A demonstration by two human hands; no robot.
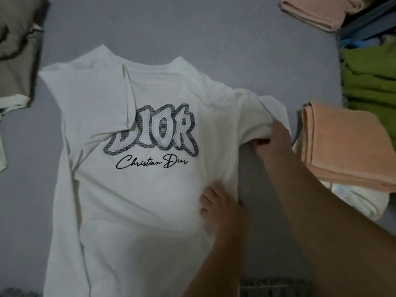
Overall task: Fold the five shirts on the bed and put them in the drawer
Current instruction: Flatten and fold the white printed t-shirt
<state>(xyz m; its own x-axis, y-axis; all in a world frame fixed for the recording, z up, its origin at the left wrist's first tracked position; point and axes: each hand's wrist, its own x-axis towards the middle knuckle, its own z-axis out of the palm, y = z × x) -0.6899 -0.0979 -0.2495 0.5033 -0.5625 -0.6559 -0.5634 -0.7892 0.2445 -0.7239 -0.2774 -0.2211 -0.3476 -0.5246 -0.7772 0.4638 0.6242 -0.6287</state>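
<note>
Pinching a bunched fold at the shirt's right sleeve, my right hand (273, 139) had its fingers (260, 142) curled into the cloth, thumb side hidden beneath. My left hand (220, 207) lay flat, fingers straight and spread, pressing on the right side of the white shirt (132, 189) below the sleeve; it grasped nothing. I noted the shirt lying face up on the grey bed sheet (192, 28), collar away from me, its printed lettering (151, 130) across the chest, the left sleeve folded inward over the print's first letter. Just right of the gripped sleeve sat a folded peach towel (342, 144), resting on a white garment (360, 202). A second peach towel (315, 11) lay at the far right edge, a green cloth (370, 78) between the two. A grey-brown garment (17, 46) occupied the far left corner.
</note>
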